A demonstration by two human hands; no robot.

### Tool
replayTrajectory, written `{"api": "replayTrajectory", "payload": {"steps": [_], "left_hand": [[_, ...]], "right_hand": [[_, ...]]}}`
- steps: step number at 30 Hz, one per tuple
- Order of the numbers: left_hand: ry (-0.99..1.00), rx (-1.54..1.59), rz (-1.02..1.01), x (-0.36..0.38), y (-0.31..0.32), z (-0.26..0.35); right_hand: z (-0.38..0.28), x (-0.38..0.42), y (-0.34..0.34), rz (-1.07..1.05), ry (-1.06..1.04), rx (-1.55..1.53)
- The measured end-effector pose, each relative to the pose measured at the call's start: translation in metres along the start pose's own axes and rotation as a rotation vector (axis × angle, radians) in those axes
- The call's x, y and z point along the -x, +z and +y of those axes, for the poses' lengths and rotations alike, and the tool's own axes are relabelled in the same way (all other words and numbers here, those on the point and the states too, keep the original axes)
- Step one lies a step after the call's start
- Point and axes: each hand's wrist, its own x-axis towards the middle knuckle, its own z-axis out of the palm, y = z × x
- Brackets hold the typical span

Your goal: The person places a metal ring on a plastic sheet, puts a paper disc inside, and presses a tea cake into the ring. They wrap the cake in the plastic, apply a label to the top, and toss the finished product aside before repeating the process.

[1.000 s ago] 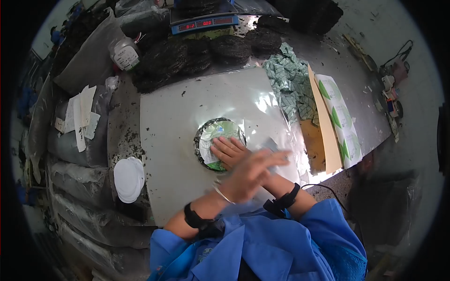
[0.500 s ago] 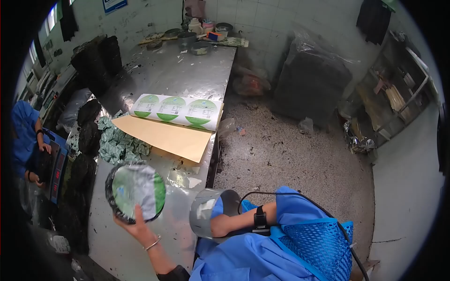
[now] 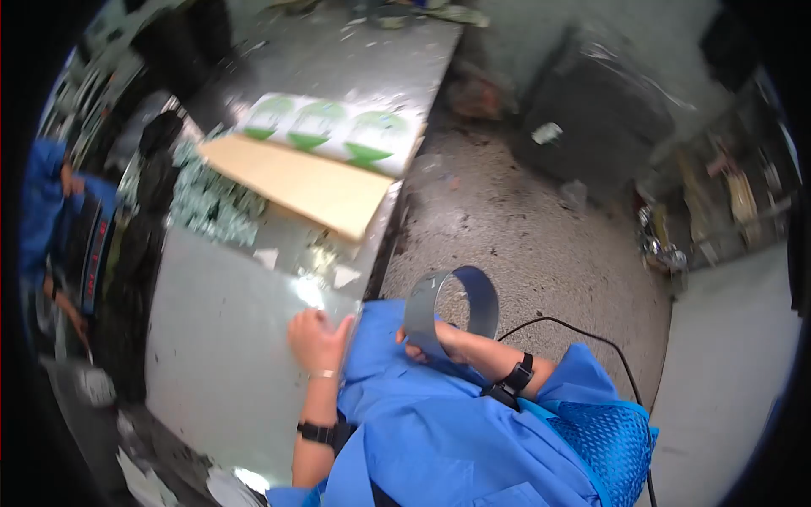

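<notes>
A stiff grey ring [image 3: 421, 306], a wide smooth band curved into an open cylinder, is tilted over the blue clothing [image 3: 422, 422], beside the table's edge; the speckled floor [image 3: 473, 241] shows through it. The shiny table [image 3: 338, 55] bears a flat, pale grey sheet [image 3: 224, 329], crumpled greenish wrapping [image 3: 211, 198], a smooth tan sheet [image 3: 296, 183] and a white paper strip [image 3: 334, 133] with round green prints, their lettering too blurred to read. At the left, a person in blue [image 3: 42, 211] is partly cut off behind a device [image 3: 95, 262] with unreadable red digits. White pieces [image 3: 232, 488] at the bottom are cropped by the border. The ring's wall hides part of the right hand [image 3: 449, 340], whose fingers are closed around its lower rim, the forearm reaching inward from the right. The left hand [image 3: 317, 342] is raised on an upright forearm, over or near the grey sheet's edge; its thumb stands apart, but blur leaves the other fingers' closure unclear, and whether it touches the sheet cannot be told.
</notes>
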Motion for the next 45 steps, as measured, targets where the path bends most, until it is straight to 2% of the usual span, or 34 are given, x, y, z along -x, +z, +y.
{"api": "replayTrajectory", "payload": {"steps": [2, 3, 5, 6, 7, 8, 10, 11, 12, 14, 15, 16, 18, 20, 22, 23, 24, 25, 26, 28, 29, 30, 32, 34, 35, 36, 37, 38, 40, 41, 42, 43, 44, 45], "left_hand": [[-0.242, 0.214, 0.001, 0.007, 0.026, -0.021], [-0.525, 0.545, -0.128, 0.001, 0.013, -0.025], [-0.348, 0.288, 0.074, 0.004, 0.006, -0.026], [-0.388, 0.279, 0.101, 0.002, 0.01, -0.018], [-0.262, 0.164, 0.143, -0.002, 0.016, -0.006], [-0.126, 0.053, 0.167, 0.001, 0.018, -0.004], [-0.254, 0.237, 0.074, 0.008, 0.026, -0.025], [-0.364, 0.419, -0.013, 0.007, 0.031, -0.03], [-0.367, 0.438, -0.012, 0.008, 0.032, -0.028], [-0.256, 0.37, 0.17, 0.011, 0.031, -0.026], [-0.206, 0.082, 0.275, -0.002, 0.014, -0.003], [-0.212, 0.088, 0.267, -0.001, 0.016, -0.009], [-0.276, 0.282, 0.081, 0.0, 0.028, -0.02], [-0.227, 0.393, 0.179, 0.013, 0.029, -0.033], [-0.281, 0.71, 0.225, 0.025, 0.022, -0.048], [-0.647, 1.129, 0.192, 0.032, 0.01, -0.067], [-1.015, 1.541, 0.167, 0.04, -0.014, -0.093], [-0.944, 2.01, 0.252, 0.042, -0.047, -0.133], [-0.783, 2.47, 0.344, 0.04, -0.089, -0.171], [-0.748, 1.954, 0.404, 0.024, -0.19, -0.201], [-0.723, 1.672, 0.361, 0.0, -0.235, -0.176], [-0.707, 1.396, 0.314, -0.025, -0.257, -0.141], [-0.567, 1.324, -0.012, -0.046, -0.25, -0.098], [-0.486, 1.549, -0.13, -0.033, -0.179, -0.075], [-0.467, 1.497, -0.154, -0.022, -0.135, -0.069], [-0.475, 1.427, -0.131, -0.01, -0.095, -0.067], [-0.49, 1.121, -0.29, -0.001, -0.075, -0.075], [-0.507, 1.122, -0.271, 0.004, -0.061, -0.085], [0.202, 0.609, 0.092, 0.022, -0.038, -0.093], [0.272, 0.497, -0.002, 0.03, -0.035, -0.097], [0.127, 0.802, 0.041, 0.051, -0.01, -0.098], [0.221, 0.519, 0.126, 0.06, -0.04, -0.098], [0.307, 0.22, 0.19, 0.072, -0.092, -0.103], [0.17, 0.106, 0.348, 0.089, -0.134, -0.106]], "right_hand": [[0.008, -0.005, -0.003, -0.084, -0.035, -0.016], [-0.003, 0.011, 0.008, -0.149, -0.031, -0.096], [-0.024, 0.045, 0.013, -0.245, -0.09, -0.166], [-0.039, 0.052, 0.017, -0.257, -0.189, -0.199], [-0.05, 0.059, 0.023, -0.26, -0.292, -0.247], [-0.062, 0.061, 0.032, -0.261, -0.27, -0.244], [-0.099, 0.062, 0.05, 0.202, -0.499, 0.062], [-0.114, 0.066, 0.061, 0.201, -0.569, 0.015], [-0.125, 0.066, 0.071, 0.197, -0.638, -0.029], [-0.141, 0.046, 0.081, 0.227, -0.77, 0.217], [-0.15, 0.031, 0.091, 0.282, -0.824, 0.341], [-0.155, 0.017, 0.103, 0.338, -0.869, 0.467], [-0.167, 0.0, 0.124, 0.31, -0.899, 0.493], [-0.179, -0.011, 0.135, 0.265, -0.938, 0.525], [-0.186, -0.026, 0.145, 0.28, -0.953, 0.569], [-0.187, -0.035, 0.152, 0.25, -0.947, 0.573], [-0.182, -0.046, 0.163, 0.265, -0.993, 0.964], [-0.174, -0.058, 0.174, 0.261, -1.04, 1.354], [-0.154, -0.07, 0.185, 0.214, -0.891, 1.664], [-0.11, -0.091, 0.232, -0.199, -0.73, 1.97], [-0.088, -0.112, 0.25, -0.411, -0.643, 2.043], [-0.073, -0.132, 0.277, -0.462, -0.63, 2.079], [-0.052, -0.157, 0.301, -0.553, -0.655, 2.126], [-0.028, -0.162, 0.31, -0.318, -1.713, 1.666], [-0.027, -0.164, 0.313, -0.357, -1.738, 1.647], [-0.033, -0.157, 0.314, -0.513, -1.609, 1.578], [-0.044, -0.147, 0.309, -0.658, -1.469, 1.512], [-0.056, -0.135, 0.3, -0.79, -1.313, 1.446], [-0.08, -0.106, 0.274, -1.028, -0.955, 1.302], [-0.095, -0.1, 0.264, -1.14, -0.776, 1.227], [-0.12, -0.107, 0.268, -0.835, -0.871, 1.268], [-0.127, -0.129, 0.259, -0.517, -1.024, 1.071], [-0.133, -0.149, 0.253, -0.216, -1.169, 1.14], [-0.133, -0.176, 0.235, -0.207, -1.113, 1.29]]}}
